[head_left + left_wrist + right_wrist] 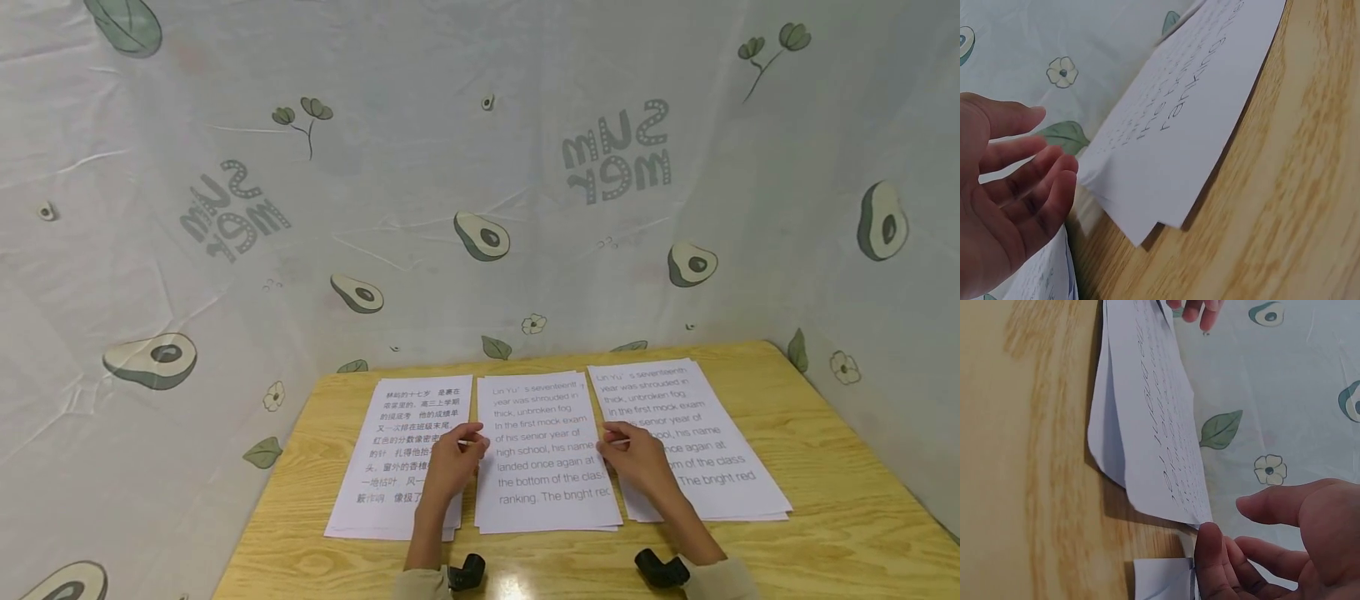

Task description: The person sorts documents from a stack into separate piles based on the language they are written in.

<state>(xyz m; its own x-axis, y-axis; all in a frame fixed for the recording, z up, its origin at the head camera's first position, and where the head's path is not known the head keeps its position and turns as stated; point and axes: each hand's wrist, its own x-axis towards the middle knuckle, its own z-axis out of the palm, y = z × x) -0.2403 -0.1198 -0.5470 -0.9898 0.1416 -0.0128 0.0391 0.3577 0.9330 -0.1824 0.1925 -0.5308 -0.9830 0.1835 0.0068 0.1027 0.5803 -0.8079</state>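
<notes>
A stack of white printed sheets [542, 454], its English text facing up, lies between the hands on the wooden table. At its left edge is the left hand [453, 461], fingers loosely bent and thumb apart from them; in the left wrist view the fingertips are close to the sheets [1147, 181], contact unclear. The right hand [637, 458] is at the opposite edge. Its fingertips appear to touch the edge of the sheets [1141, 469] in the right wrist view, with the thumb held away. The sheets are slightly misaligned, lower ones peeking out at the corners.
To the left lies a stack of sheets with Chinese text [397, 450], partly covered by the left hand. Another English-text stack [720, 425] lies to the right, partly under the right forearm. A patterned cloth [420, 167] hangs behind the wooden table [810, 433].
</notes>
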